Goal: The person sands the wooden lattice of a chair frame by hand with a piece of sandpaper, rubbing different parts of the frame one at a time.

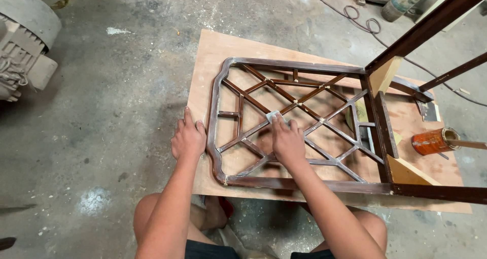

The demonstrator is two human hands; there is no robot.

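I see bare concrete floor [101, 112] open to the left of the plywood board [213, 51], while the right side is crowded by a can [431, 141]. My left hand [188, 139] lies flat, fingers together, against the left edge of the dark brown lattice chair frame [299, 66] lying on the board. My right hand [288, 140] presses a small grey pad [272, 116] onto a lattice joint. The frame's legs run out of view.
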